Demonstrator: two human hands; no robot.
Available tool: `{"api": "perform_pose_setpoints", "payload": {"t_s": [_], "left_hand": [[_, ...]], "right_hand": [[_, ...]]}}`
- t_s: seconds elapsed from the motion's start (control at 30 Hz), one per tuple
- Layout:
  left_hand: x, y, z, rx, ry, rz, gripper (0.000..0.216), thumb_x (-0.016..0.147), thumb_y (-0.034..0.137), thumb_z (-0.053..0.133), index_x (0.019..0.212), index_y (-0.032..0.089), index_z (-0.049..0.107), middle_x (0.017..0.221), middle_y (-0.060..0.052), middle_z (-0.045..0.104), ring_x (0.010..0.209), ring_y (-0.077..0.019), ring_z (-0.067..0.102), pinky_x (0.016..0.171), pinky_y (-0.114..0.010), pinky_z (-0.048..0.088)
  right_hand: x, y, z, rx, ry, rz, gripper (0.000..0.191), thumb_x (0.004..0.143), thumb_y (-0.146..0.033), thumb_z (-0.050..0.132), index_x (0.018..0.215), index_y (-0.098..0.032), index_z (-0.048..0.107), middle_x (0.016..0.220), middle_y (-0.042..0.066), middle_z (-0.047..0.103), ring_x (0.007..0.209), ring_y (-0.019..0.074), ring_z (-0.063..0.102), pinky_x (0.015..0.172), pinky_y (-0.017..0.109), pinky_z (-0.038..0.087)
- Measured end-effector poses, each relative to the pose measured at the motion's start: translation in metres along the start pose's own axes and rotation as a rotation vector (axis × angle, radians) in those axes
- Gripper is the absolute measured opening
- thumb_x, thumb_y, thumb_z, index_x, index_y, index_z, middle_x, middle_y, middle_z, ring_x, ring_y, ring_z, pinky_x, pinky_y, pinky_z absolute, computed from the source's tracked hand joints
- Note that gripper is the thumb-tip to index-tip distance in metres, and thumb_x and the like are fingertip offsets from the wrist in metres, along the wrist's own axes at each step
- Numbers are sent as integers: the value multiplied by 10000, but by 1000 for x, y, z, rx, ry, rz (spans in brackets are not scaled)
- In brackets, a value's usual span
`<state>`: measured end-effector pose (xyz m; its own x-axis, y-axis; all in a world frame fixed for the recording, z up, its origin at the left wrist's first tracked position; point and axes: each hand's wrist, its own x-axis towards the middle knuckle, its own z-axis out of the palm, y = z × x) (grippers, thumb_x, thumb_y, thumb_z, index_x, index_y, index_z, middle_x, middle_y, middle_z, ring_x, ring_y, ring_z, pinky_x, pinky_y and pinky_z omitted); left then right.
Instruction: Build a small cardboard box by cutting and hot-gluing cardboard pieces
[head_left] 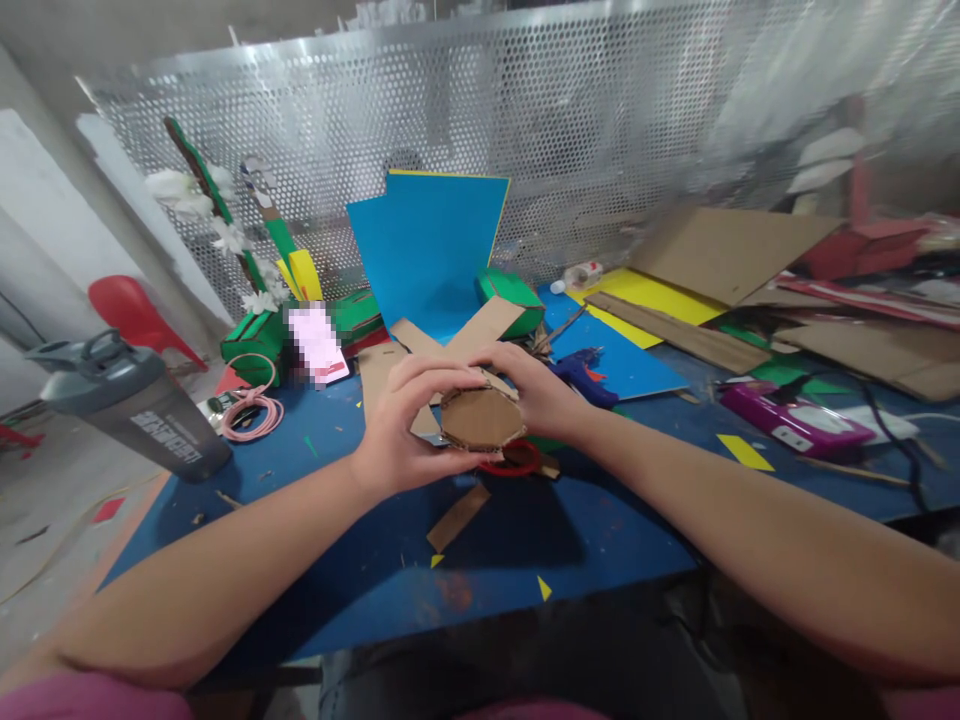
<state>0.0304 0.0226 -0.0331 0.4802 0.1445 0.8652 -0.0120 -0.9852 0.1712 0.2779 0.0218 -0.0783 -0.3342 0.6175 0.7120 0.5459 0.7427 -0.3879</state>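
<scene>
Both hands hold a small round cardboard box (480, 418) a little above the blue table (360, 560). My left hand (409, 425) wraps its fingers over the box's left side and top. My right hand (534, 390) grips the right side, fingers curled over the rim. Under the box lies a red ring (517, 462), partly hidden. A loose cardboard strip (457, 517) lies on the table just below the hands. A blue glue gun (581, 372) lies right of my right hand.
A grey shaker bottle (131, 405) stands at the left edge. A pink cable coil (251, 412), green paper pieces and blue sheets (427, 245) sit behind. Cardboard sheets (720, 255), a purple case (787, 420) and black cables cover the right side. A perforated metal panel backs the table.
</scene>
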Motion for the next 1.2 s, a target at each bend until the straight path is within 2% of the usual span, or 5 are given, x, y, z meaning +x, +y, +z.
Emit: {"api": "perform_pose_setpoints", "payload": {"t_s": [0.3,0.53,0.83,1.2], "left_hand": [[-3,-3,-1,-24,4,-10,663,847,608,934,1397,302,724,1214,-119,795,1120,-293,781,959,-439,632],[-6,-4,-2,-59,6,-3,720,826,634,938,1427,306,713,1245,-125,801,1123,-294,785,982,-455,631],[-5,-5,1,-43,7,-36,710,824,635,940,1407,287,731,1269,-139,798,1141,-303,784,993,-456,635],[-9,-11,4,-18,-29,-31,764,830,630,938,1472,291,699,1308,-143,790,1187,-316,767,1044,-468,606]], "right_hand": [[0,5,-1,-22,-5,-5,489,808,-262,833,1283,-266,718,1280,127,796,1184,351,748,1030,553,630],[-6,13,8,6,46,-40,522,770,-290,862,1274,-316,729,1200,96,821,1081,369,782,928,539,672],[-5,8,3,-6,-6,-16,514,782,-374,887,1259,-288,717,1203,112,817,1082,365,779,940,533,661],[-4,10,2,5,-28,16,441,803,-352,855,1219,-277,733,1206,116,812,1101,367,756,991,531,623]]}}
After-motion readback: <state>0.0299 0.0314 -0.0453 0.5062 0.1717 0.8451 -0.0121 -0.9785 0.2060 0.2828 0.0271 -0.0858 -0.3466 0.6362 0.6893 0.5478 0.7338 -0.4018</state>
